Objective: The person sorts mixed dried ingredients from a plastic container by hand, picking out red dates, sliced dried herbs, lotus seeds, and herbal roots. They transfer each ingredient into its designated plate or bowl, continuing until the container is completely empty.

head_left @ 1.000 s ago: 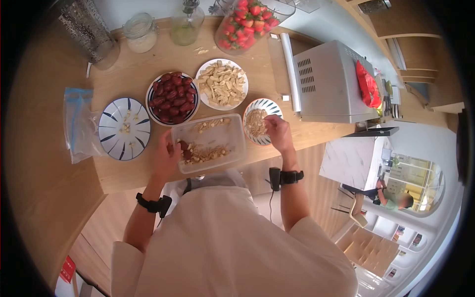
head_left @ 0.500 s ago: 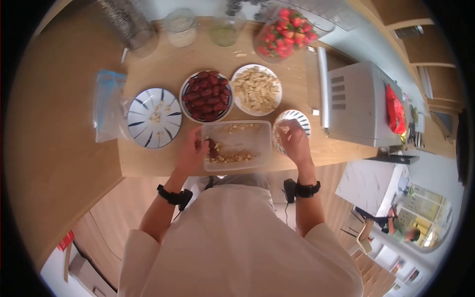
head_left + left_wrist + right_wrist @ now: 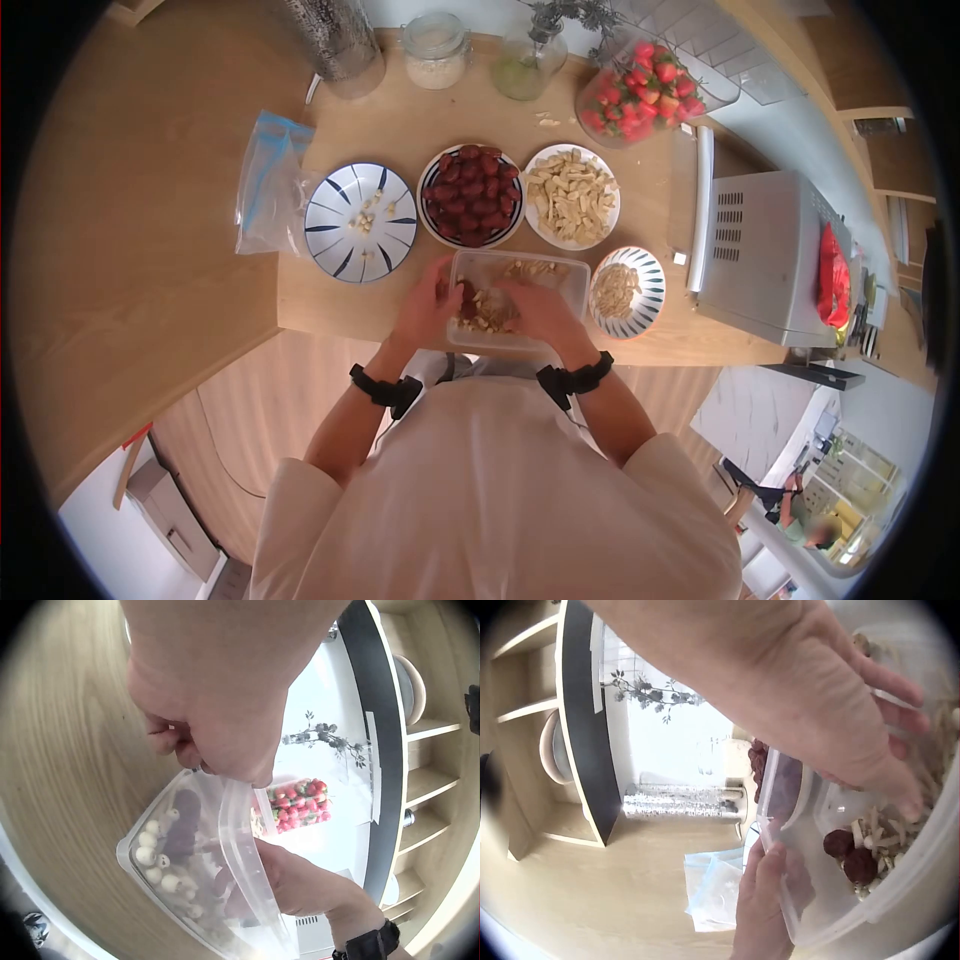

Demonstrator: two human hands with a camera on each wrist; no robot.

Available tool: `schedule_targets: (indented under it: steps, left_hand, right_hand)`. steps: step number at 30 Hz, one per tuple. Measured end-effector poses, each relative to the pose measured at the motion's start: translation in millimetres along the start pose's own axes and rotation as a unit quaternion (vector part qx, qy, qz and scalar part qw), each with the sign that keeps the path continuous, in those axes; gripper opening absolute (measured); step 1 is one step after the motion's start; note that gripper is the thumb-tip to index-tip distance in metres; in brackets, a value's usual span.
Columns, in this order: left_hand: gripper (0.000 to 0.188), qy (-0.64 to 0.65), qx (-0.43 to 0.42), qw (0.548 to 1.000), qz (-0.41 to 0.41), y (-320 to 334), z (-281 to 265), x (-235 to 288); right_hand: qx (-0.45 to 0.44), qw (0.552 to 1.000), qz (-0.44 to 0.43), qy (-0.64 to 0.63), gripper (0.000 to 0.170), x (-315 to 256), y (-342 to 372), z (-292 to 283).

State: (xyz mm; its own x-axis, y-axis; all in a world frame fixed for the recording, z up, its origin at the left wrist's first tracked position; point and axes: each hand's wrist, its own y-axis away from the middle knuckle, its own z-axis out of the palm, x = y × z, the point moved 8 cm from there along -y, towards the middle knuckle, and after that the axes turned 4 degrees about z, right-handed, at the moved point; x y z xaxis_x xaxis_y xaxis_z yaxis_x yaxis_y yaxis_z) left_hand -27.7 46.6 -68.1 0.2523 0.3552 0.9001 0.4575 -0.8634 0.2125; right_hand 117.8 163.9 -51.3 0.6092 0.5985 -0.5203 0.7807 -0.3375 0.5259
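A clear plastic container (image 3: 575, 330) stands near the table's front edge, holding pale shreds, small whitish pieces and two dark red dates (image 3: 860, 865). My left hand (image 3: 425, 305) grips its left end, the thumb at the wall in the right wrist view. Inside, my right hand (image 3: 545, 318) reaches down with fingers loosely extended over the shreds; whether any lie beneath them is hidden. Right of the container is a small striped bowl (image 3: 652, 310) of pale shreds (image 3: 615, 290). Behind it are a bowl of red dates (image 3: 470, 195) and a plate of pale slices (image 3: 572, 197).
A blue-striped plate (image 3: 335, 245) with a few whitish pieces lies left, beside a zip bag (image 3: 268, 195). Along the back stand a glass jar (image 3: 435, 60), a vase (image 3: 525, 70) and a strawberry container (image 3: 645, 95). A grey appliance (image 3: 765, 250) is at right.
My right hand has moved left from the small striped bowl into the plastic container, its fingers less pinched. My left hand stays at the container's left end. The head view has shifted.
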Motion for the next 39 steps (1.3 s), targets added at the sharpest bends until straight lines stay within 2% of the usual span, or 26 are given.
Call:
schedule_targets:
  steps: [3,13,15,16,18,22,24,25,27,31,33,36,39]
  left_hand:
    - [0.053,0.002,0.008,1.000,0.002,-1,2,-4]
    - [0.047,0.002,0.012,1.000,-0.001,-2,1,-1]
    - [0.046,-0.032,0.000,0.999,0.011,-3,-1,9]
    - [0.046,-0.036,-0.003,0.999,0.009,-4,-2,14]
    - [0.045,-0.093,-0.006,0.996,-0.012,-6,-3,20]
    - [0.041,-0.123,0.014,0.992,-0.039,-7,3,17]
    - [0.038,-0.102,0.050,0.993,-0.027,-6,4,15]
    - [0.038,-0.102,0.049,0.993,-0.028,-5,5,15]
    - [0.036,-0.101,0.055,0.992,-0.041,-6,5,15]
    - [0.035,-0.104,0.057,0.992,-0.045,-4,5,15]
    - [0.035,-0.077,0.064,0.995,-0.019,-5,5,17]
    - [0.035,-0.080,0.066,0.994,-0.027,-5,5,16]
    - [0.035,-0.063,0.067,0.995,-0.037,-4,5,17]
  right_hand:
    - [0.026,0.999,-0.033,-0.013,0.058,-7,-1,6]
    - [-0.008,1.000,-0.020,-0.015,0.045,13,5,17]
    - [0.026,0.999,-0.003,0.022,0.047,18,7,4]
    - [0.026,1.000,-0.003,0.016,0.047,21,7,5]
    - [0.095,0.995,0.002,-0.004,0.047,28,10,-2]
    - [0.129,0.991,-0.021,-0.031,0.051,32,11,1]
    - [0.122,0.991,-0.048,-0.009,0.042,23,11,2]
    - [0.122,0.991,-0.048,-0.010,0.042,24,6,7]
    - [0.094,0.990,-0.105,0.021,0.040,15,-8,23]
    - [0.034,0.996,-0.079,-0.016,0.038,-13,-8,13]
    - [0.001,0.997,-0.050,-0.058,0.036,-17,-8,14]
    - [-0.030,0.992,-0.099,-0.064,0.037,-14,-15,30]
    - [-0.054,0.991,-0.111,-0.056,0.034,-14,-15,29]
